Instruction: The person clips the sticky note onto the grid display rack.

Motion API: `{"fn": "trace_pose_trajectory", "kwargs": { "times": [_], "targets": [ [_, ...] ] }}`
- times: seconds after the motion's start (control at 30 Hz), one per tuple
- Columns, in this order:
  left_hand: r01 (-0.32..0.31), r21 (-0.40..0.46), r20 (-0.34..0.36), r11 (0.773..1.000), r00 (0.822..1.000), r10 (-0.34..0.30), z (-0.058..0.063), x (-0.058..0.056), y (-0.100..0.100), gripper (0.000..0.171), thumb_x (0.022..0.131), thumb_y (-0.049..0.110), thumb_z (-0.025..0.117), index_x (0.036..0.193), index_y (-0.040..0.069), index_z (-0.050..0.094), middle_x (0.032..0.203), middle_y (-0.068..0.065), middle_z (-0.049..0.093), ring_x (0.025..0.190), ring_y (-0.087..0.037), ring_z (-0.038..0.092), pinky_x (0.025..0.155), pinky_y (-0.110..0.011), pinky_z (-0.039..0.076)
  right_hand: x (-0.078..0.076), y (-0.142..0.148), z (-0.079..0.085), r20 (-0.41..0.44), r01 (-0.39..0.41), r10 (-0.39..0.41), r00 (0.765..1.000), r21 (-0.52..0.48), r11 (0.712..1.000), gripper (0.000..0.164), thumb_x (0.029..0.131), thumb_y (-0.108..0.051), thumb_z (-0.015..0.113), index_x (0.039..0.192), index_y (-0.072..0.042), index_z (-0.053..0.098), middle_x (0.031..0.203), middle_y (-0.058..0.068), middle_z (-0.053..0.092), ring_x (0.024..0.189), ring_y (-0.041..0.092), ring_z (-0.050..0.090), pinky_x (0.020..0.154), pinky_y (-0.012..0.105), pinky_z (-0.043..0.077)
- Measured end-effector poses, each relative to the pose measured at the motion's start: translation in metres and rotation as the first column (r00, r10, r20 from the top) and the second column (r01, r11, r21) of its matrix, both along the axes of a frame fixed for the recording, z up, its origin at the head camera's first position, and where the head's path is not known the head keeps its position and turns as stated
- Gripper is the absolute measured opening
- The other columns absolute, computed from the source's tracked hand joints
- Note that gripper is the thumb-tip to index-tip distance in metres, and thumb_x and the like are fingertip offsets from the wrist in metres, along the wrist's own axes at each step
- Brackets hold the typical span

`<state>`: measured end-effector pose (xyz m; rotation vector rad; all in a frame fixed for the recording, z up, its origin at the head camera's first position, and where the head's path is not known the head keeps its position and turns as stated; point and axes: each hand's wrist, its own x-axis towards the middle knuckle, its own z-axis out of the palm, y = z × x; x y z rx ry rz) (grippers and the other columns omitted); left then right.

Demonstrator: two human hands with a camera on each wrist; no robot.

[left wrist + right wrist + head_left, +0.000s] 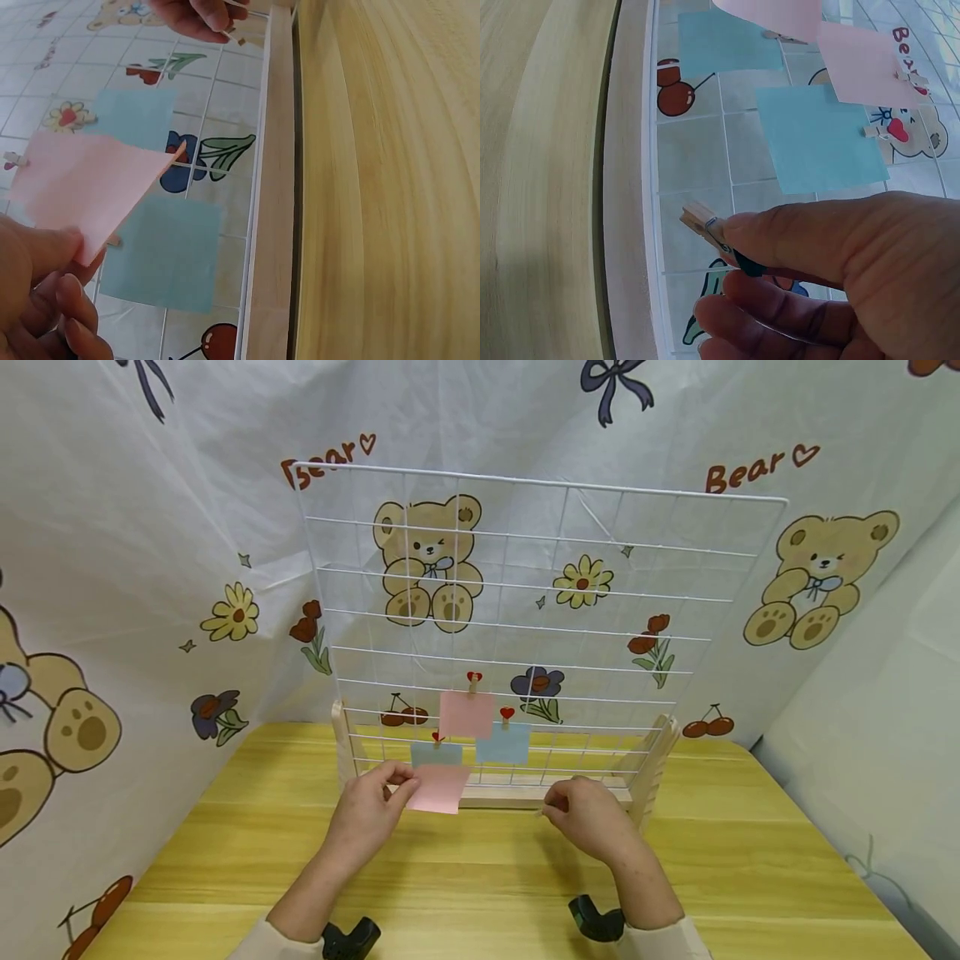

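My left hand (371, 806) pinches a pink paper note (438, 788) by its left edge, in front of the white wire grid. In the right wrist view, a small wooden clothespin (707, 225) is between my right thumb and fingers; the right hand (588, 814) is low before the grid's right half. On the grid (600, 727), heart-topped clothespins hold another pink note (467, 714), a blue note (502, 743) to its lower right and a second blue note (437, 754) at lower left. The held pink note overlaps that lower-left one in the head view.
A wooden base (510, 797) with two side supports (651, 768) carries the grid upright on the yellow wood-grain table (465, 877). Behind it hangs a white cloth (525, 435) printed with bears and flowers. Black wrist devices (596, 920) sit at both cuffs.
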<state>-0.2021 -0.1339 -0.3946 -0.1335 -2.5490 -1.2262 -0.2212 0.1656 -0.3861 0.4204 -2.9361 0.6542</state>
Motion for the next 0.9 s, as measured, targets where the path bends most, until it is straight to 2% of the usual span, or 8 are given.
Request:
{"fn": "trace_pose_trajectory", "kwargs": {
  "times": [0.13,0.27,0.4,0.6,0.9],
  "targets": [
    [-0.001,0.030,-0.002,1.000,1.000,0.001,-0.001,0.000,-0.001,0.015,0.098,0.019,0.070,0.109,0.010,0.074,0.101,-0.007,0.075,0.059,-0.011,0.052,0.047,-0.023,0.041,0.000,0.000,0.000,-0.014,0.008,-0.008,1.000,-0.005,1.000,0.003,0.088,-0.011,0.078,0.087,-0.012,0.076,0.076,-0.003,0.060,0.072,0.012,0.050,0.065,0.029,0.045],
    [0.008,0.078,-0.003,0.997,1.000,-0.008,0.000,0.000,0.000,0.017,0.098,0.015,0.069,0.113,0.008,0.074,0.105,-0.010,0.075,0.060,-0.010,0.053,0.047,-0.022,0.040,-0.002,0.000,0.001,-0.043,0.015,-0.016,0.999,-0.026,1.000,0.009,0.086,-0.007,0.080,0.092,-0.009,0.075,0.076,-0.002,0.063,0.071,0.011,0.052,0.065,0.029,0.048],
    [0.014,0.108,-0.001,0.994,1.000,-0.014,0.001,0.001,0.000,0.018,0.097,0.013,0.070,0.114,0.008,0.074,0.105,-0.010,0.075,0.060,-0.011,0.054,0.047,-0.022,0.041,-0.004,-0.001,0.002,-0.069,0.019,-0.022,0.997,-0.042,0.999,0.009,0.085,-0.008,0.081,0.090,-0.010,0.073,0.075,-0.003,0.063,0.069,0.010,0.053,0.065,0.029,0.049],
    [-0.005,0.132,0.006,0.991,1.000,0.004,0.001,0.001,0.002,0.013,0.097,0.016,0.071,0.109,0.012,0.075,0.101,-0.007,0.076,0.058,-0.011,0.052,0.046,-0.022,0.039,-0.004,0.000,0.003,-0.093,0.034,-0.039,0.995,-0.062,0.997,0.005,0.088,-0.011,0.078,0.092,-0.009,0.076,0.078,-0.001,0.065,0.073,0.012,0.055,0.065,0.029,0.050],
    [0.000,0.166,0.012,0.986,1.000,-0.002,-0.002,0.000,0.010,0.009,0.099,0.020,0.069,0.105,0.015,0.073,0.098,-0.005,0.075,0.056,-0.010,0.049,0.045,-0.023,0.037,-0.006,0.003,0.005,-0.178,0.053,-0.069,0.982,-0.092,0.994,0.013,0.093,-0.011,0.073,0.104,-0.006,0.077,0.086,0.005,0.067,0.077,0.016,0.060,0.065,0.032,0.052]
  ]
}}
